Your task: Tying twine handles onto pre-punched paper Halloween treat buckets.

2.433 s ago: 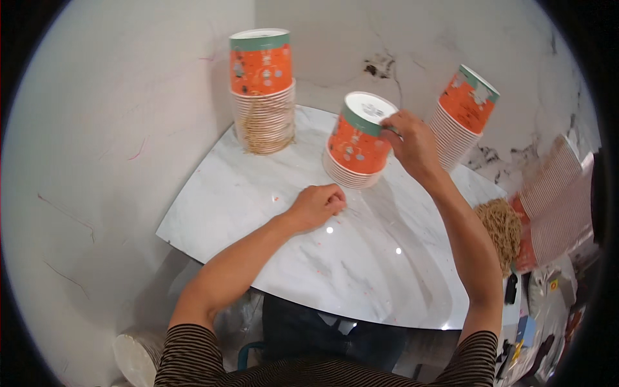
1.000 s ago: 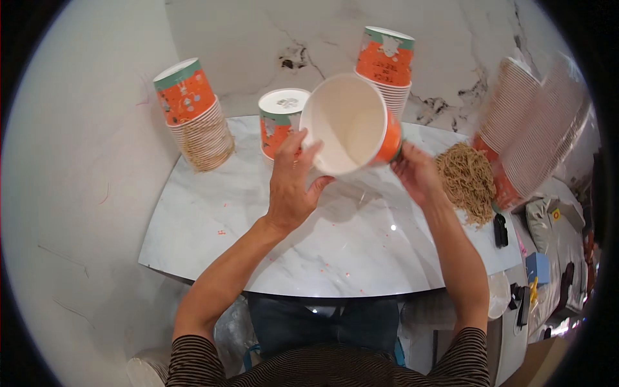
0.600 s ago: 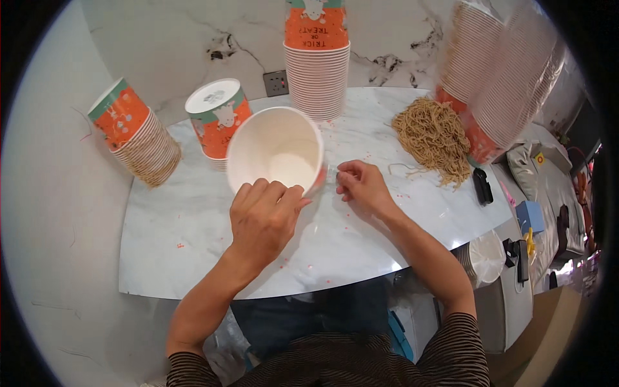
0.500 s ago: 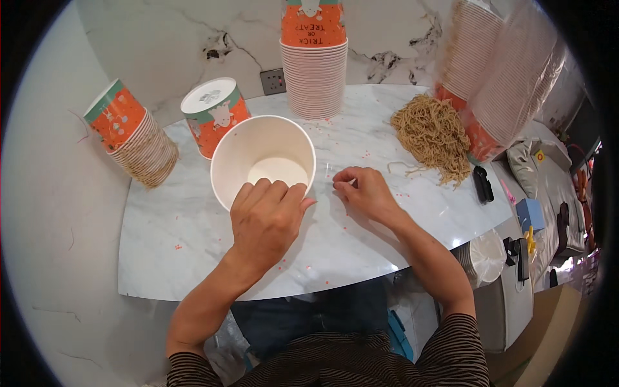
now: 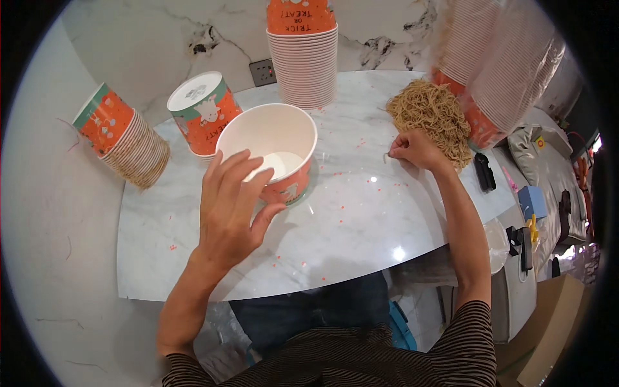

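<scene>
A paper bucket (image 5: pixel 287 126), white inside and orange with a green band outside, stands mouth up on the table in front of me. My left hand (image 5: pixel 229 209) is at its near left side, fingers spread and thumb apart; whether the fingertips touch the rim I cannot tell. My right hand (image 5: pixel 416 148) has reached the near left edge of a heap of tan twisted cords (image 5: pixel 429 116). Its thumb and forefinger are pinched together, and a short pale cord end (image 5: pixel 386 158) sticks out below them.
An upturned bucket (image 5: pixel 206 113) stands behind the left hand. A leaning bucket stack (image 5: pixel 132 142) with cord handles is farther left. A tall stack (image 5: pixel 303 68) stands at the back, and plastic-wrapped stacks (image 5: pixel 509 71) at the right. A black object (image 5: pixel 483 172) lies near the right edge.
My right hand has moved right from beside the bucket to the cord heap. My left hand has let go of the bucket's near rim, and its fingers have spread at the left side.
</scene>
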A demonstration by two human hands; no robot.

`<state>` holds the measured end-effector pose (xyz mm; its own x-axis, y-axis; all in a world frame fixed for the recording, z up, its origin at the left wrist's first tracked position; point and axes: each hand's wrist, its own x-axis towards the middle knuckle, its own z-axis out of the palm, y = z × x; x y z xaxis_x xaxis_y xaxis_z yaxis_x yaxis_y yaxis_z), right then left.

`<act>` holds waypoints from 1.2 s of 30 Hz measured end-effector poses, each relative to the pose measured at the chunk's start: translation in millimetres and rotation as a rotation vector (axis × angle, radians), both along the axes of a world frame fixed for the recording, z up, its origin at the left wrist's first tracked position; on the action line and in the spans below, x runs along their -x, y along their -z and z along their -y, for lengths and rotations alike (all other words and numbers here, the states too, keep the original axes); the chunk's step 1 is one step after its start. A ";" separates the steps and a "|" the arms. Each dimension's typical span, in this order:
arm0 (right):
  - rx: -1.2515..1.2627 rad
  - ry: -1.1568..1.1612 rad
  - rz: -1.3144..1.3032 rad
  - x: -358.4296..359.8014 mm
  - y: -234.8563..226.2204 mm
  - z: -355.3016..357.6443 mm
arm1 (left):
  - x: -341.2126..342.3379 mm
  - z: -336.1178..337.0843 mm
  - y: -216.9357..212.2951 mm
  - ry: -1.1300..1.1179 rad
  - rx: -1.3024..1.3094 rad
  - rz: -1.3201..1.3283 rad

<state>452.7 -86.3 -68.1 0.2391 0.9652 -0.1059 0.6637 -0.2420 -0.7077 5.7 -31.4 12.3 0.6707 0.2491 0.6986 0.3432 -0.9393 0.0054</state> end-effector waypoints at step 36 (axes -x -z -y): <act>-0.595 -0.515 0.033 201.2 -54.2 79.2 | -26.4 49.2 30.9 0.086 0.698 -0.074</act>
